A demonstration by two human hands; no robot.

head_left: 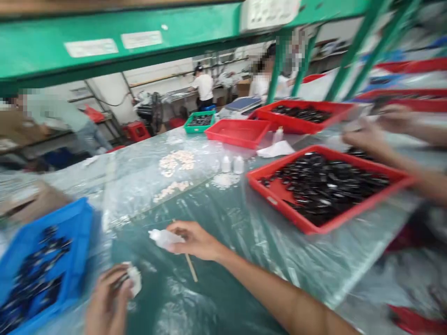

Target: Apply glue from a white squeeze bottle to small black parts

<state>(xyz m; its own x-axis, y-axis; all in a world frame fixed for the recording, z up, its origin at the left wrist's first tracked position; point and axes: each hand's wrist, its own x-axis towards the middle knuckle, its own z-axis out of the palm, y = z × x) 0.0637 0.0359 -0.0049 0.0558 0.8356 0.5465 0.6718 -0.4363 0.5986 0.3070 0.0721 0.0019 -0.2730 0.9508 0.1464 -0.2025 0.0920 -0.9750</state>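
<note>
Head view. Right hand [195, 239]: fingers wrapped around a squeeze bottle [163, 238], tipped on its side, nozzle to the left, over the plastic-covered table [216, 298]. Wooden stick [192, 270] just beneath; cannot tell whether gripped too or lying loose. Left hand [108, 300]: fingers curled, pinching a white pad [135, 280], near the blue tray [85, 216].

Progress, by judgement: under way, with much apparently left. Black pieces [331, 184] heaped in the red tray [279, 209]; dark pieces [45, 256] more sparse in the blue tray. Not determinable: which tray for treated stock. Pale bits [176, 162] spread in clusters, near two upright bottles [232, 165].

Hidden or doubtful: dark item behind left fingers, mostly covered; squeeze bottle's contents, not discernible; blue tray, cut off at left edge; co-worker's hands [366, 135], blurred at right.
</note>
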